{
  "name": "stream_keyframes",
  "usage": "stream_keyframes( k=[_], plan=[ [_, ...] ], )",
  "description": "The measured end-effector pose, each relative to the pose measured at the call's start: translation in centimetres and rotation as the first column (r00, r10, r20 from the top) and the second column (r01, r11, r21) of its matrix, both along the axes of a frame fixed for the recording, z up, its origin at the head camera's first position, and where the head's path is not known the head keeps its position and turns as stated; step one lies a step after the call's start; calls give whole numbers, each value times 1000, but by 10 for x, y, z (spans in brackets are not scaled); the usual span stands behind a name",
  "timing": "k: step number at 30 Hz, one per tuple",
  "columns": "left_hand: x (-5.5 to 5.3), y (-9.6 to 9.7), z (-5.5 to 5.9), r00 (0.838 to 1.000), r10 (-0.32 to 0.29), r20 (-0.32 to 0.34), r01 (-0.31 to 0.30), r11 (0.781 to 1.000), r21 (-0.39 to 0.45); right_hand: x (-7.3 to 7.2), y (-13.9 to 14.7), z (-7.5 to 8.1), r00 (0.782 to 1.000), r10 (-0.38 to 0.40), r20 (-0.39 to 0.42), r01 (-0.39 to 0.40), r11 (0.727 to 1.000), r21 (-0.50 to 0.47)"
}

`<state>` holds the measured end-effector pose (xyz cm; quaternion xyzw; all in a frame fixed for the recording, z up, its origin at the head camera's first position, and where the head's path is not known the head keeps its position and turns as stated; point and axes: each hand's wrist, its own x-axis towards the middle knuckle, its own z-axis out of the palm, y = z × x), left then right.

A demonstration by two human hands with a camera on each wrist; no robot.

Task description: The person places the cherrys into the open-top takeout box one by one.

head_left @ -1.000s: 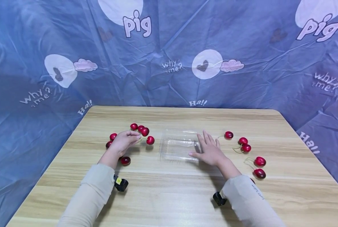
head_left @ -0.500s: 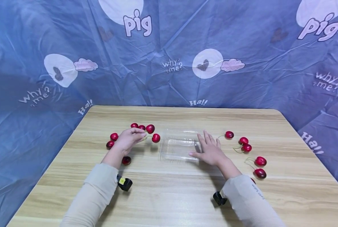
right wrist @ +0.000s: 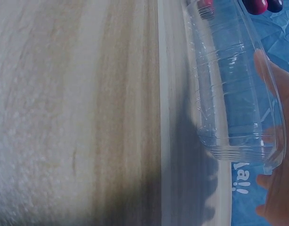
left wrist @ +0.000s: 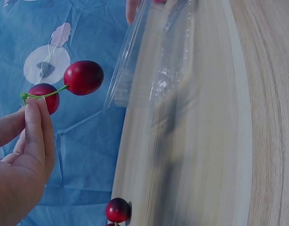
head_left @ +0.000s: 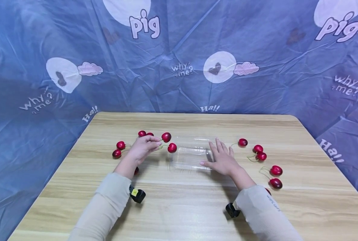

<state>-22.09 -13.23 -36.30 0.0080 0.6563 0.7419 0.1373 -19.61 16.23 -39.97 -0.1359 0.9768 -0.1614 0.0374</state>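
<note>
Left hand (head_left: pixel 144 149): moved across toward the right edge of the tabletop (head_left: pixel 185 207); left sleeve (head_left: pixel 108 195) and black wrist camera (head_left: pixel 137 195) shifted likewise.

Pinched cherry pair: carried the same way. Farther cherry (head_left: pixel 166 137), seen against the rear cherries (head_left: pixel 141 134) a second ago, now clear of them. Nearer cherry (head_left: pixel 172 148), formerly apart from the clear plastic tray (head_left: pixel 191 159), now overlaps its left rim in the head view.

Cherries toward the left edge (head_left: pixel 116 154): formerly part-covered, now fully exposed, stems showing.

Dark-red cherry, nearer the front edge (head_left: pixel 136 170): formerly whole, now mostly hidden behind the wrist.
</note>
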Motion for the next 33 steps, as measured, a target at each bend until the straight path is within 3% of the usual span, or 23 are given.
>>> stream_keyframes(
  k=[33],
  plan=[
    [-9,38,-21,992,-126,5,126,991,-51,-1,-2,3,1000,-4,14,4,1000,16]
  ],
)
